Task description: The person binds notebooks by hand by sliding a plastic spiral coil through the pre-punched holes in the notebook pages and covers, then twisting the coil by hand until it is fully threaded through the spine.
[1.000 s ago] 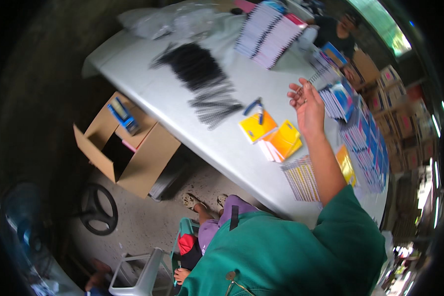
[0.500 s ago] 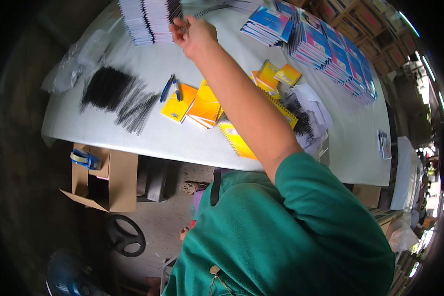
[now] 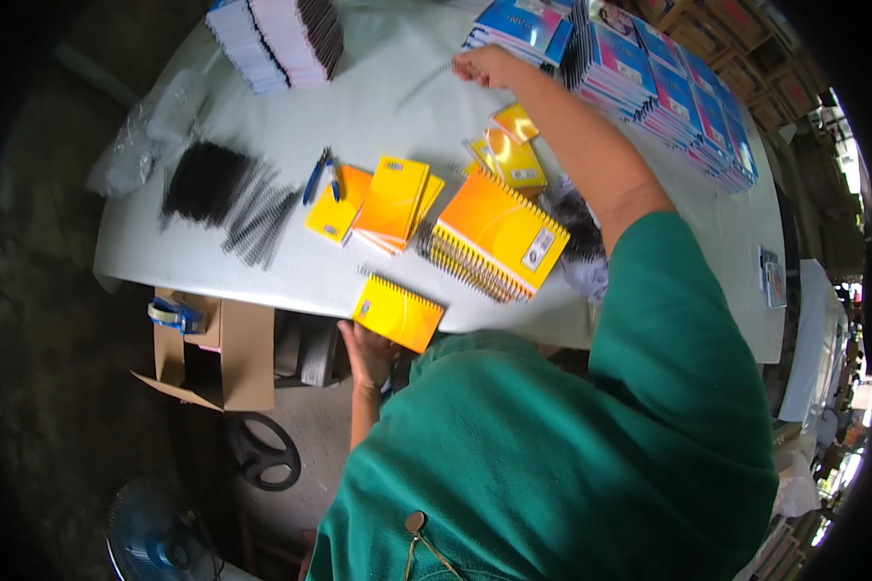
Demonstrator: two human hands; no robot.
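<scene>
At the table's near edge my left hand (image 3: 368, 353) grips a small yellow-orange notebook (image 3: 399, 312) from below, its top row edged with binding holes or a coil. My right hand (image 3: 484, 68) is stretched out over the far side of the table, fingers closed on a thin dark spiral binding coil (image 3: 424, 85) that trails to the left, blurred. Between the hands lie a stack of spiral-bound yellow notebooks (image 3: 504, 232), a smaller yellow-orange pile (image 3: 393, 201) and more small yellow notebooks (image 3: 513, 157). Blue-handled pliers (image 3: 322, 176) rest on one orange notebook.
Loose black coils (image 3: 208, 184) are heaped at the left beside clear plastic wrap (image 3: 170, 102). White notebook stacks (image 3: 279, 44) stand far left, blue ones (image 3: 649, 87) far right. Below the table's edge are an open carton (image 3: 247, 353) with a tape dispenser (image 3: 172, 315) and a fan (image 3: 155, 537).
My right hand has moved rightward, away from the white stacks, and now trails a coil. My left hand has come into view at the near edge with a yellow notebook.
</scene>
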